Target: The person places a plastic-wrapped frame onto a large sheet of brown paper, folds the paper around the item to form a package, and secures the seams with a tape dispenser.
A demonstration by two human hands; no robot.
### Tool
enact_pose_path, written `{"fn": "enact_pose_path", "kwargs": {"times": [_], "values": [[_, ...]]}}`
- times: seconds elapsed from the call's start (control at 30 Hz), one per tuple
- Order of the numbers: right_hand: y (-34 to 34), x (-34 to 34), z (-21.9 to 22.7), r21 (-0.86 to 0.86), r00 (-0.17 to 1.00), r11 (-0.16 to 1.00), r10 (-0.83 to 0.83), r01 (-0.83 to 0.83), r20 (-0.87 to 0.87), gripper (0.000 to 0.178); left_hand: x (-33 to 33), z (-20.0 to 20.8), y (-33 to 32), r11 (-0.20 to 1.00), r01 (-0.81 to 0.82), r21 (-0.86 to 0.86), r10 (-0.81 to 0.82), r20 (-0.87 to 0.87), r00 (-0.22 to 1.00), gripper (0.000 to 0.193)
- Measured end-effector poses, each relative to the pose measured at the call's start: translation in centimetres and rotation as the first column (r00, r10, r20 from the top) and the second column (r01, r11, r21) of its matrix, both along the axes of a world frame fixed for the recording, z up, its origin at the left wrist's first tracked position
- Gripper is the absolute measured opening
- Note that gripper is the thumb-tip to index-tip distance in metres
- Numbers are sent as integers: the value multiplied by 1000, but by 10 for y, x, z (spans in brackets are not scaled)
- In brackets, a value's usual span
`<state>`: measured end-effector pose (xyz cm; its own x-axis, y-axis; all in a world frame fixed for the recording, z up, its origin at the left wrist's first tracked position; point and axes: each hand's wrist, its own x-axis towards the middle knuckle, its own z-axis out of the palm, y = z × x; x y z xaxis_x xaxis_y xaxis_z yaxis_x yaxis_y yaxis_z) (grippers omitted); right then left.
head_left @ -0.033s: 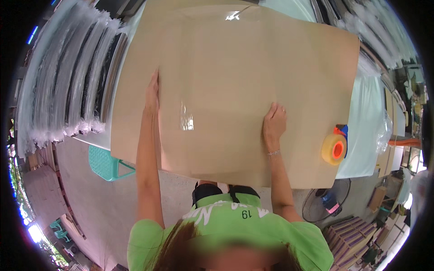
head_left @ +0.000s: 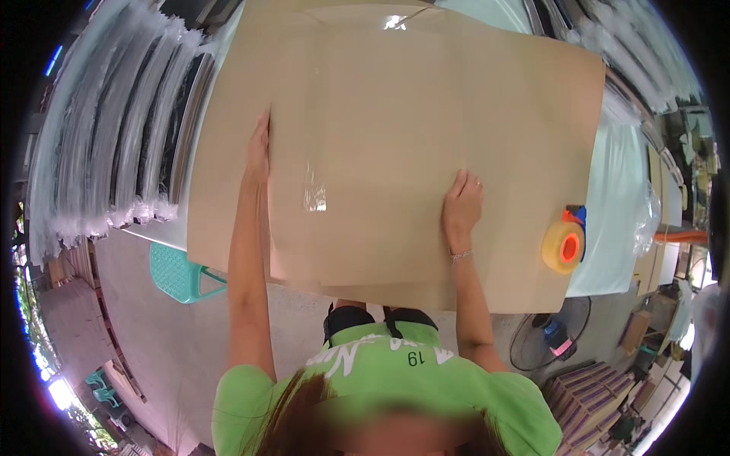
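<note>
A large sheet of brown cardboard [head_left: 532,137] covers the table, with a folded cardboard panel [head_left: 380,152] lying over its middle. Along the panel's left edge rests my left hand [head_left: 259,148], its fingers stretched forward and together. My right hand [head_left: 463,201] sits on the right part of the panel with fingers curled in; their inner side is hidden, so I cannot see whether they hold anything. A shiny patch of clear tape [head_left: 315,196] is stuck on the panel between my hands, nearer the left. Another glossy tape patch [head_left: 396,23] shows at the far edge.
A yellowish tape roll on a blue and orange dispenser [head_left: 563,245] lies at the cardboard's right side. Plastic-wrapped flat panels [head_left: 114,121] stand upright on the left, with more [head_left: 631,61] at the far right. Below are a teal stool [head_left: 179,273] and a round floor fan [head_left: 553,334].
My left hand and the folded panel have shifted very slightly forward and right. My right hand stays in nearly the same place.
</note>
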<state>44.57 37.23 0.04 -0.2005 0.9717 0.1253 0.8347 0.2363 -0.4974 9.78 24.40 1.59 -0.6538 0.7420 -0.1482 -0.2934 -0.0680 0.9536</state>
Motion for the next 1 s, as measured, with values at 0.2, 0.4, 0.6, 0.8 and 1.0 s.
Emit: {"fn": "enact_pose_path", "kwargs": {"times": [0.2,0.4,0.6,0.8,1.0], "values": [[16,56,7,-178,963,949,246,-262,-108,30,14,2,-45,978,204,-45,-204,7,979,51],[50,95,58,-92,552,597,783,-797,287,67,45,47,-140,706,271,-655,-703,-602,379,68],[62,58,72,-289,118,279,875,-916,470,101,23,52,-136,519,220,-826,-800,-560,-215,77],[69,45,75,-378,12,162,929,-911,369,102,15,43,-123,477,277,-834,-798,-543,-261,83],[68,56,59,-347,72,168,959,-923,274,104,25,19,-115,597,284,-750,-712,-659,-242,87]]}}
